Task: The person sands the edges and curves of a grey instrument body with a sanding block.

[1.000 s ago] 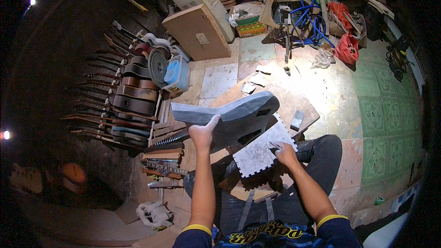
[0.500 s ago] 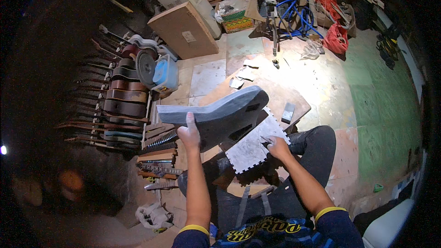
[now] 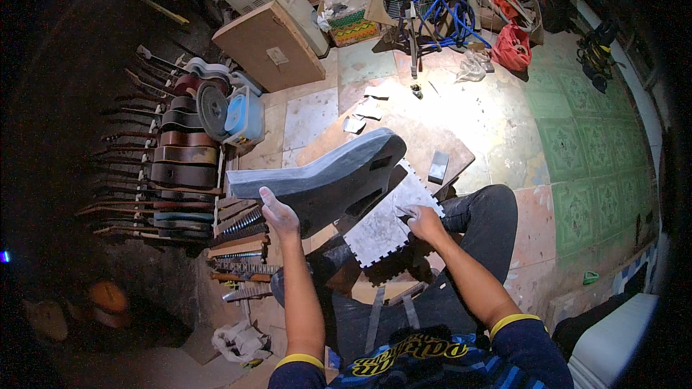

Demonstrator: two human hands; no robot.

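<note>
Bearings: 12 o'clock is straight ahead of the seated person.
Dark guitar body (image 3: pixel 339 176): near 11 o'clock, raised and tilted above the person's lap, two cut-outs in the face toward me; long side edge paler, a dusty grey.
Left hand (image 3: pixel 280 216): at the body's near-left corner, gripping it; thumb over the edge, other fingers partly hidden. Pale dust on thumb.
White mat (image 3: pixel 375 225): 12 o'clock, toothed edges, smudged grey, just beside the body's near-right side.
Right hand (image 3: pixel 425 225): on the mat, fingers bent, tips toward 11; whether they pinch anything I cannot tell.
Grey block (image 3: pixel 438 166): near 1 o'clock, past the mat, lying on a flat brown board (image 3: pixel 461 153).
Torn pale pieces (image 3: pixel 367 109): 12 o'clock, beyond the body.
Row of guitars (image 3: pixel 184 173): between 10 and 11, bodies stacked close, necks pointing toward 9.
Pale-blue tub (image 3: pixel 249 119): 11 o'clock, round grey lid (image 3: pixel 211 112) leaning beside it.
Blue hose (image 3: pixel 450 25): between 12 and 1, coiled.
Red bag (image 3: pixel 512 48): 1 o'clock, on the tiled floor (image 3: pixel 544 112).
</note>
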